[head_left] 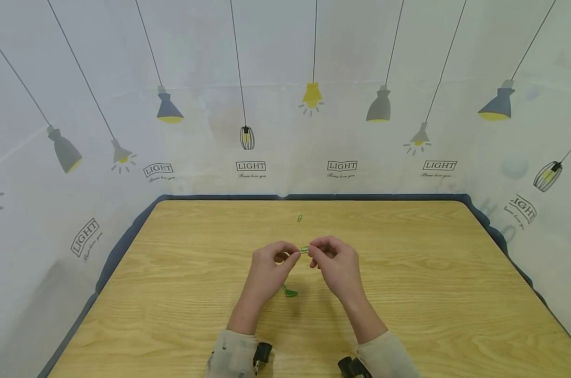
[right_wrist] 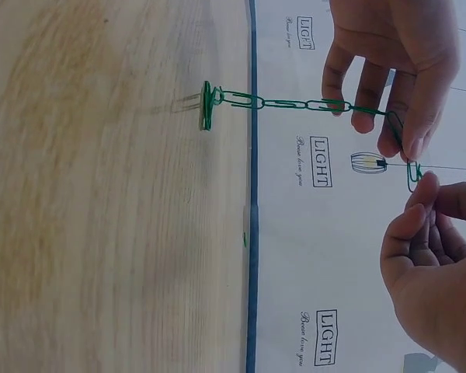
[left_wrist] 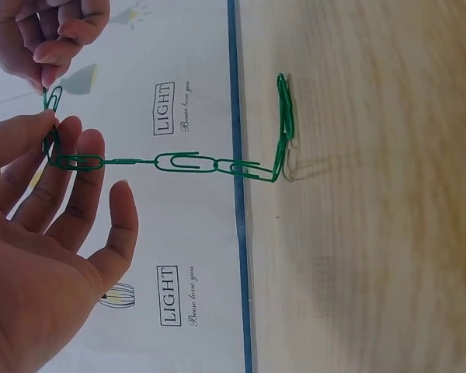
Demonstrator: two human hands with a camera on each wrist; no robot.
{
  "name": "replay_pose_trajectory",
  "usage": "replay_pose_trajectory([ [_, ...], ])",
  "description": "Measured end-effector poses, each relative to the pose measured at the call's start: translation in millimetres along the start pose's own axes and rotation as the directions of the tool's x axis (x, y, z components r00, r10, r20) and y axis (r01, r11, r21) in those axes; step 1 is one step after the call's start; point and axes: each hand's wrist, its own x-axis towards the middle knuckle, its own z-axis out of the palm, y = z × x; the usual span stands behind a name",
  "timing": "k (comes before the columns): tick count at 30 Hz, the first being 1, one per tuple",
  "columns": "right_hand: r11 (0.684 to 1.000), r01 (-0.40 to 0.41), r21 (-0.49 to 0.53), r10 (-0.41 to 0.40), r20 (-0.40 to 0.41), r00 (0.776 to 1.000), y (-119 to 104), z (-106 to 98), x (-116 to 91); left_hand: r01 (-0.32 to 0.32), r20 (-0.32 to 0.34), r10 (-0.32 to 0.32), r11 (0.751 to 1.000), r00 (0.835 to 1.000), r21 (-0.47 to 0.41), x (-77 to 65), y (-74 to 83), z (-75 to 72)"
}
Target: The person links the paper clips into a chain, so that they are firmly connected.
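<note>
My left hand (head_left: 268,270) pinches the top end of a chain of green paperclips (left_wrist: 217,165) between thumb and index finger, its other fingers spread loosely in the left wrist view. From there the chain hangs down, and its lower links lie bunched on the table (head_left: 172,294). Facing it, my right hand (head_left: 339,268) holds a green paperclip (right_wrist: 412,177) by its end, with thumb and fingertips curled. That paperclip meets the chain's end link between the two hands; whether they are hooked together I cannot tell.
One loose green paperclip (head_left: 299,218) lies on the table beyond the hands, towards the back edge. A pale wall covering (head_left: 285,115) printed with hanging lamps rises behind the table and along both sides. Dark cameras (head_left: 263,352) sit at the wrists.
</note>
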Motion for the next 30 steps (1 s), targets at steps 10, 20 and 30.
replay_pose_trajectory([
  [10,1.0,-0.007,-0.001,0.007,-0.028,1.0,-2.1,-6.9,2.5,0.009,-0.017,-0.009,1.0,1.0,0.008,-1.1,1.1,-3.4],
  [20,0.999,0.014,0.032,-0.014,0.004,1.0,-3.5,-7.2,-0.6,0.074,0.065,-0.07,0.996,0.995,-0.056,-2.7,-3.6,0.9],
  [30,0.998,0.042,0.05,-0.045,0.066,0.997,-2.5,-5.2,-3.0,0.087,0.108,-0.073,0.988,0.991,-0.131,-5.0,-1.8,6.8],
])
